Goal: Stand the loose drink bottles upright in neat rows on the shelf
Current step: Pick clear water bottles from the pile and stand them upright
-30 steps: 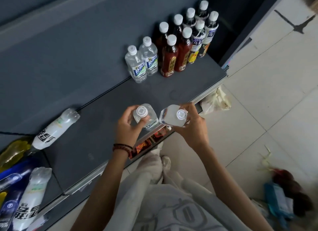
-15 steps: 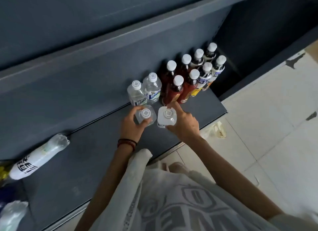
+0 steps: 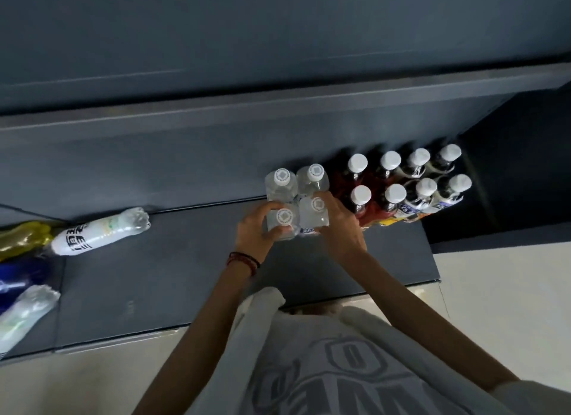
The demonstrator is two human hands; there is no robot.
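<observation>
Looking down over a pale printed shirt (image 3: 324, 368), cropped by the bottom edge, with both forearms reaching onto the grey shelf (image 3: 185, 275). Dark bracelet (image 3: 244, 260) on the left wrist.

Landmark: the held pair of bottles.
- Left hand (image 3: 256, 229): grip curled round the left clear bottle (image 3: 284, 216), upright, cap up. Far fingers mostly hidden behind it.
- Right hand (image 3: 340, 229): grip wrapped round the right clear bottle (image 3: 317, 205), upright, pressed against its neighbour.
- Bottle bases are hidden by the hands; cannot tell if they sit on the shelf.
- Directly behind the held pair: back pair of clear bottles (image 3: 281, 176), upright. Cannot tell if the two pairs touch.
- Right of the held pair: white-capped bottles (image 3: 361, 195), two rows of four, the red ones nearest it. Labels are too blurred to read.
- Well left of the held pair: white-labelled bottle (image 3: 99, 232) lying on its side at the back wall. Further left are a yellow bottle (image 3: 21, 238), a blue bottle (image 3: 15, 278) and a second white bottle (image 3: 24, 315), all lying and cropped by the frame edge.
</observation>
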